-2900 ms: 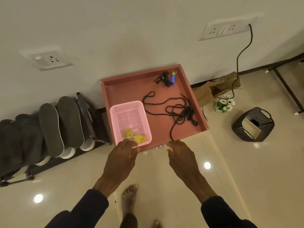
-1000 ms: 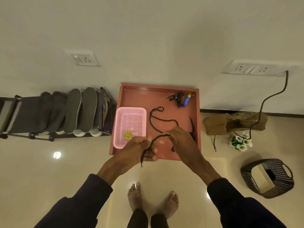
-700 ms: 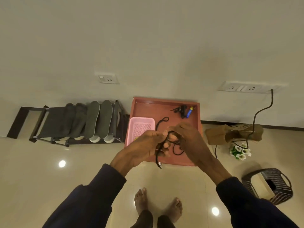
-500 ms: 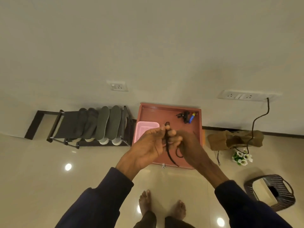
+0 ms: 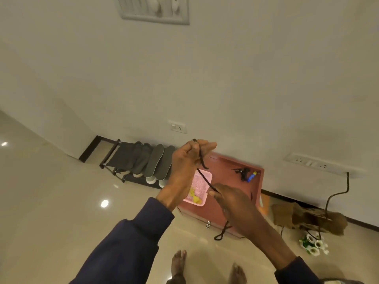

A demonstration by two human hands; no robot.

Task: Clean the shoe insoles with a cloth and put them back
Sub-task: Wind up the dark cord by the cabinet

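Head camera: what are the hands doing?

— Both are on a black lace (image 5: 206, 179). The left hand (image 5: 183, 167) is raised, fingers curled round the lace's upper end. The right hand (image 5: 235, 208) is lower and pinches it between thumb and fingertips, so the lace runs straight between them. A loop hangs below the right hand.

— And the insoles?

— Dark insoles (image 5: 156, 160) stand on edge in a row on a low black rack (image 5: 111, 154) against the wall, just left of the red tray (image 5: 231, 181) on the floor. Neither hand touches them.

— The cloth?

— A yellow cloth (image 5: 193, 197) lies crumpled in a pink basket (image 5: 203, 182) at the tray's near left corner, partly behind the left wrist.

— Anything else?

— A small black item (image 5: 243, 173) and a blue tube (image 5: 251, 176) lie at the tray's far side. A brown paper bag (image 5: 307, 219) and white flowers (image 5: 313, 244) are to the right, and bare feet (image 5: 179, 263) show below.
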